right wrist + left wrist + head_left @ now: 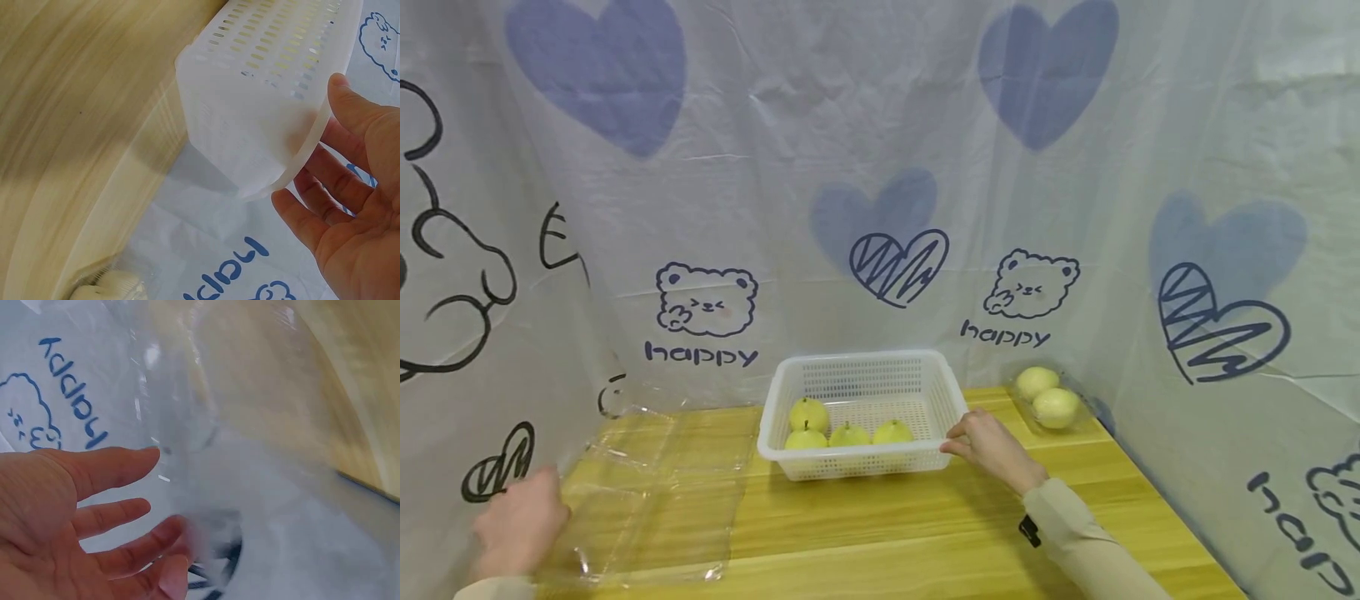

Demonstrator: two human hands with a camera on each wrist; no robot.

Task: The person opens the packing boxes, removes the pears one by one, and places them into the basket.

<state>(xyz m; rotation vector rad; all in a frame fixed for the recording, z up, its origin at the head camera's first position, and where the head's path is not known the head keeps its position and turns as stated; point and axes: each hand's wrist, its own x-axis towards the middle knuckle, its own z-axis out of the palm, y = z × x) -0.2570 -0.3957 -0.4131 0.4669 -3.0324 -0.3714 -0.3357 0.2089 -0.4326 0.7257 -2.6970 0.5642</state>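
Note:
A white perforated plastic basket (868, 461) stands at the table's far middle, holding several yellow-green pears (850, 434) along its near and left sides. My right hand (992, 450) grips the basket's near right corner; in the right wrist view the thumb (353, 103) lies along the rim and the fingers reach beneath it. On the left lies a clear plastic container (688, 533) with divided sections. Beside its left edge is my left hand (523, 521), blurred in the head view. In the left wrist view its thumb and fingers are spread apart, fingertips close to the clear plastic (250, 381).
Two pale yellow fruits (1055, 407) sit in a clear plastic container at the table's back right. White curtains (880, 125) printed with hearts and bears hang behind and along both sides of the wooden table (887, 533).

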